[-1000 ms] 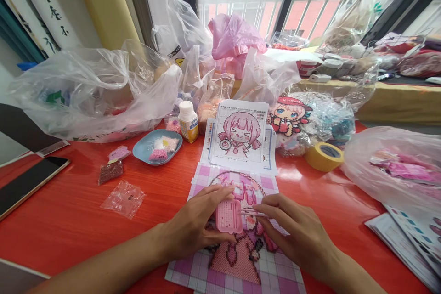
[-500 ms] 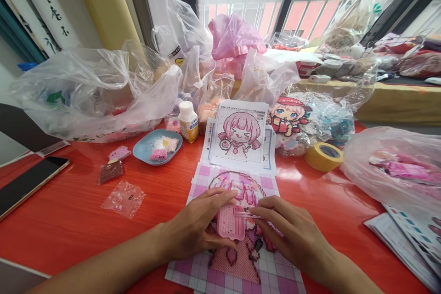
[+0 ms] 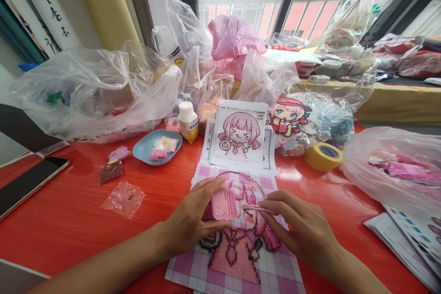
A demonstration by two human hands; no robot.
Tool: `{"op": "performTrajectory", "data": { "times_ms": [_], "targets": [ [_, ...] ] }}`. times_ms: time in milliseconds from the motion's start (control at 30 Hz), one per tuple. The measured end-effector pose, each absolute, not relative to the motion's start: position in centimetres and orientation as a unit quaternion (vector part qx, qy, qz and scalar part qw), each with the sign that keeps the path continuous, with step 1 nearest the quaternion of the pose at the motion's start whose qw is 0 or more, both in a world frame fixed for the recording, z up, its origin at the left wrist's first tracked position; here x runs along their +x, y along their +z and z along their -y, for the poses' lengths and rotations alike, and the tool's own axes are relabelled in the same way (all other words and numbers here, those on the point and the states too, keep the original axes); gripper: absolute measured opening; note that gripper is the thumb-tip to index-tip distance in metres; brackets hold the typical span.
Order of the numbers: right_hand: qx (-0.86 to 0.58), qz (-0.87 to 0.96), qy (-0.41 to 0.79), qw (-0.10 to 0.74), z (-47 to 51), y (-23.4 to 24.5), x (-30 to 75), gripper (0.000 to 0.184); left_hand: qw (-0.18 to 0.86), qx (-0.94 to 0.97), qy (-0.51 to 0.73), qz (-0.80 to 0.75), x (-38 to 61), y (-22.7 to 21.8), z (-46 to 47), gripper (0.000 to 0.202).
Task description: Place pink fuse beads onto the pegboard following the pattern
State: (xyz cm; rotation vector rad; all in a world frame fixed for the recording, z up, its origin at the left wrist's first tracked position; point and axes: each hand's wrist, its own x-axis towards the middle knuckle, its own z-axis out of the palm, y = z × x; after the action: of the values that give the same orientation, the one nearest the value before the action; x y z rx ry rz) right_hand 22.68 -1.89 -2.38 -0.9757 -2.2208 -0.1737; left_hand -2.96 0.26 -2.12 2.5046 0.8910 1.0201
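Observation:
My left hand [image 3: 193,220] grips a small pink bead tray [image 3: 223,204] between thumb and fingers, held over a pink bead picture of a girl [image 3: 237,243] laid on a pink checked grid sheet [image 3: 275,275]. My right hand [image 3: 299,229] pinches thin tweezers [image 3: 257,208] whose tip points left toward the tray. A printed pattern sheet [image 3: 239,133] with the same pink-haired figure lies just beyond the bead picture.
A blue dish [image 3: 144,149] with bead bags, a white bottle [image 3: 188,121], small bead packets [image 3: 123,198], yellow tape roll [image 3: 324,156], phone [image 3: 27,183] at left, papers [image 3: 409,243] at right. Plastic bags [image 3: 93,92] crowd the back of the red table [image 3: 69,225].
My left hand lifted the pink tray up and a little left, off the figure's middle. My right hand with the tweezers shifted slightly right and up.

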Motion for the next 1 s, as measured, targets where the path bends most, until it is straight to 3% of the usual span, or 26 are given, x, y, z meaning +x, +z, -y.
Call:
{"op": "performTrajectory", "data": {
  "times_ms": [1000],
  "targets": [
    [-0.400, 0.858, -0.086, 0.310, 1.66, -2.78, 22.54, 0.018, 0.127, 0.870, 0.353, -0.322, -3.04, -2.02, -0.26, 0.071]
  ]
}}
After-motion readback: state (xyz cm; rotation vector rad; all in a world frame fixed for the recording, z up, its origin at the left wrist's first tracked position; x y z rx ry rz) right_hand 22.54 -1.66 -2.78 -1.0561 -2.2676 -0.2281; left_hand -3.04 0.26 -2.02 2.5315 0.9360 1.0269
